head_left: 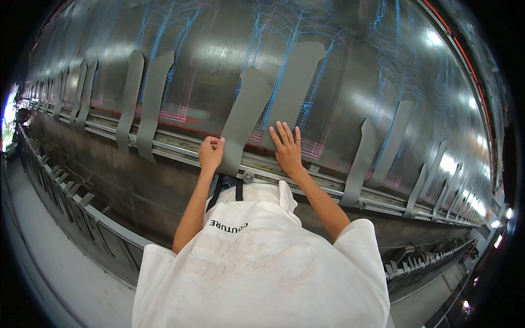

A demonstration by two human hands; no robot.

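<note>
Two long grey textured cut panels, which look like fabric or sheet material, lie in front of me on a dark metal table. At the lower left edge of the nearer panel [244, 117], my left hand [211, 154] is closed, its thumb and fingertips pinching there. That panel's bottom end hangs over the table's rail. My right hand [287, 147] rests flat and spread on the lower part of the longer panel [299, 76], holding nothing. The two panels lie side by side, both slanting up to the right.
The dark metal table [213, 71] carries blue and pink outline markings. Similar grey panels [130, 93] lie in pairs along its edge on both sides, like the one at right [363, 156]. A metal rail [180, 146] runs along the near edge. Below it is a rack [82, 202].
</note>
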